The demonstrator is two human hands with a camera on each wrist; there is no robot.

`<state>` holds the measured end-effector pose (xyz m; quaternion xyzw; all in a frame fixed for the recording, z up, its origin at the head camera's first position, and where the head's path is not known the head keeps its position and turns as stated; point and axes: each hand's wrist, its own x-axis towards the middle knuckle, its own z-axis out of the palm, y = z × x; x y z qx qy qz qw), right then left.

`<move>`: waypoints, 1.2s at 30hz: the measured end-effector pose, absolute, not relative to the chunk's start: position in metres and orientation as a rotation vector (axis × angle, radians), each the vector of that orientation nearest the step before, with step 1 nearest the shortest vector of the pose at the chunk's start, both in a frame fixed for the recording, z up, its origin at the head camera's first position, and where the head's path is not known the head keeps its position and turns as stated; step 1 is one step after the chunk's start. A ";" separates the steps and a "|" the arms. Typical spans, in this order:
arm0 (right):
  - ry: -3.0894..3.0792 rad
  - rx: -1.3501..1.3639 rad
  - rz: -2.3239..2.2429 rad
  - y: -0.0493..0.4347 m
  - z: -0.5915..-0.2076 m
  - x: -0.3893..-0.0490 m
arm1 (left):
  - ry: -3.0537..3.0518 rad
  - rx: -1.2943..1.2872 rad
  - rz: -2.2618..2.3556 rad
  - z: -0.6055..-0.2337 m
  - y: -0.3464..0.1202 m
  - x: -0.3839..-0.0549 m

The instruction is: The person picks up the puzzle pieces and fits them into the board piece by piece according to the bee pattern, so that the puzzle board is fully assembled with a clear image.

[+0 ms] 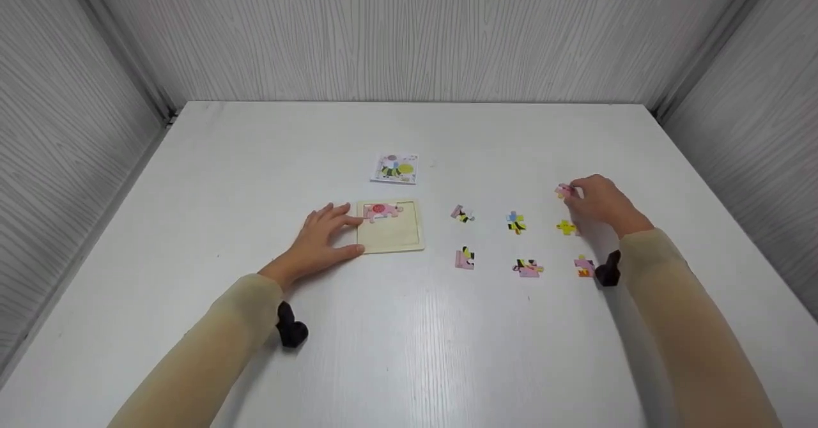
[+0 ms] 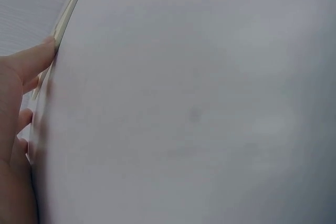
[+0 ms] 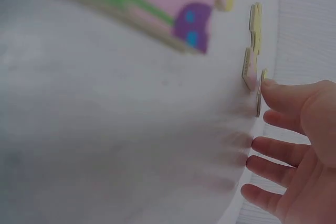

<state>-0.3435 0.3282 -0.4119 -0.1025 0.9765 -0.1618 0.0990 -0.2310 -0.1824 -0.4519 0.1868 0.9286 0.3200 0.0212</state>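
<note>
Nearest, beige sleeves [image 1: 198,351] reach over a white table [image 1: 409,338], a black device [image 1: 294,334] at each wrist. Three puzzle pieces [image 1: 528,269] lie in a front row, right of centre. Just beyond, the left hand [image 1: 313,244], fingers spread and grasping nothing, touches the left edge of a shallow wooden tray [image 1: 396,249]. In the tray's far left corner sits a pink section [image 1: 388,210] with a red disc; whether one piece or two is hard to tell. Three more pieces [image 1: 516,223] form a second row right of the tray. Beyond the rightmost, the right hand [image 1: 602,204] pinches a small pink piece [image 1: 562,190]. Farthest back, a square bee card [image 1: 394,170] lies before a grey wood-grain wall [image 1: 409,38].
</note>
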 end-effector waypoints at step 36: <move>2.922 -0.279 -0.442 0.325 -0.414 -0.344 | 2.854 0.576 0.992 -0.450 -0.183 -0.231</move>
